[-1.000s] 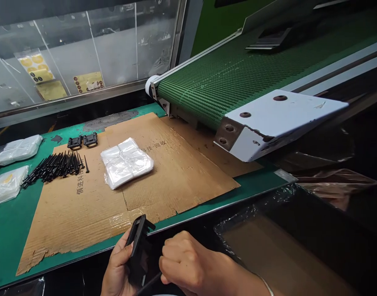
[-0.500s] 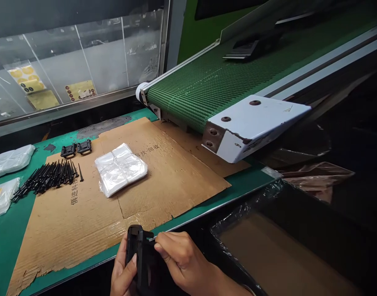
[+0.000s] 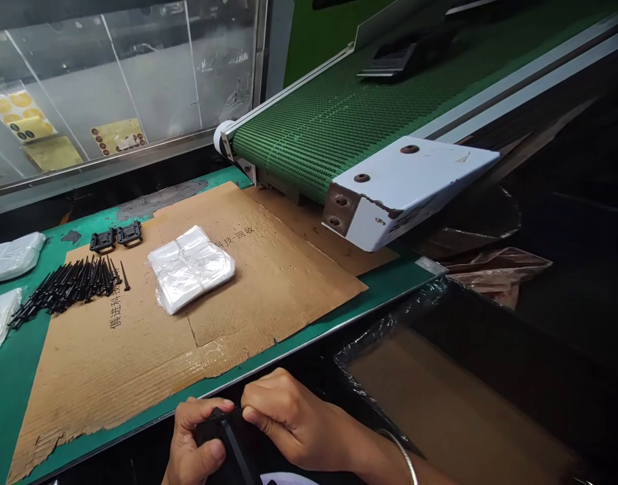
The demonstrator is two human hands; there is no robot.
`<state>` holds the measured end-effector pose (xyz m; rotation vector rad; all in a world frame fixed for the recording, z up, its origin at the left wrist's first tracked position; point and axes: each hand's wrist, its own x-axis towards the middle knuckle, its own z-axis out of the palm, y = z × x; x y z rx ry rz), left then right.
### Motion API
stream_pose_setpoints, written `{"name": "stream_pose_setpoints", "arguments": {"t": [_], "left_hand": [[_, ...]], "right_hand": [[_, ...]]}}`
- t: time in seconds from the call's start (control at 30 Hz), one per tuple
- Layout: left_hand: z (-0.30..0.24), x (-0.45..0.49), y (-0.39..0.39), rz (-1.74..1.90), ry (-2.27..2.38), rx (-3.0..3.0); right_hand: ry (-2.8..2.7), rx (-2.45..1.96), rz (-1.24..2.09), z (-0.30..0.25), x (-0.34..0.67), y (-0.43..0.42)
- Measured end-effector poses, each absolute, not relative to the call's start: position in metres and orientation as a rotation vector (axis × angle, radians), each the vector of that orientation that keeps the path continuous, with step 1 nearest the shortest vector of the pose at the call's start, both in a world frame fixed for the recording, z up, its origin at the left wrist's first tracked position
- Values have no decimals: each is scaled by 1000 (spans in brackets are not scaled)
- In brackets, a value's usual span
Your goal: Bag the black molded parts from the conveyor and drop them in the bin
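- The left hand [image 3: 190,448] and the right hand [image 3: 289,417] are close together at the bottom of the view, below the near edge of the green table [image 3: 6,397].
- Both hands hold 1 black plastic part [image 3: 222,436]. The left hand is wrapped around it with the thumb on top. The right hand's fingertips [image 3: 251,412] pinch its top edge.
- Most of the part is hidden by the hands, so its shape is hard to tell.
- A thin bracelet [image 3: 406,457] is on the right wrist.
- A big sheet of brown cardboard [image 3: 279,289] lies flat on the table.
- A stack of clear plastic bags [image 3: 190,266] sits on the cardboard, well apart from the hands.
- A pile of thin black pins [image 3: 66,286] lies left of the bags.
- 2 small black clips [image 3: 116,236] lie side by side just behind the pins.
- More white bags [image 3: 11,250] are at the far left.
- A green conveyor belt [image 3: 314,128] slopes up to the right, with a white plate [image 3: 415,182] at its near corner.
- A dark part [image 3: 394,59] rides high on the belt.
- A brown box lined with clear plastic [image 3: 465,411] is to the right of the hands.
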<state>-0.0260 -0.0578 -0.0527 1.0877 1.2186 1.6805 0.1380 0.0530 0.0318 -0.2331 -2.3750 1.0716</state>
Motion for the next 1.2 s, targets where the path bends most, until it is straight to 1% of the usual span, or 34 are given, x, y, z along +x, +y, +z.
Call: {"name": "stream_pose_setpoints", "arguments": {"t": [0.13,0.33,0.5,0.67,0.87,0.97,1.1,1.17,1.2], "left_hand": [[-60,-32,-58,1653,1138,1206],[-61,-32,-62,1655,1182,1078],[-60,-30,-63,1703,1169,905],[-49,-26,-59,1722,1203,700],[-27,-17,-54,1718,1255,673],[-23,-18,-54,1730,1313,730],[-20,-31,-49,1598,1401,1052],[-16,-34,-42,1487,1416,1215],[-13,-32,-38,1490,1446,1230]], "right_hand": [[-2367,-196,1059,29,135,52],[-2393,-168,1013,28,140,51],[-2420,-23,999,26,147,44],[-2450,85,1142,24,156,37],[-2275,-267,1177,25,155,35],[-2187,-478,1306,27,149,34],[-2134,-491,1605,31,142,33],[-2104,-501,1645,32,140,32],[-2084,-533,1601,32,139,32]]}}
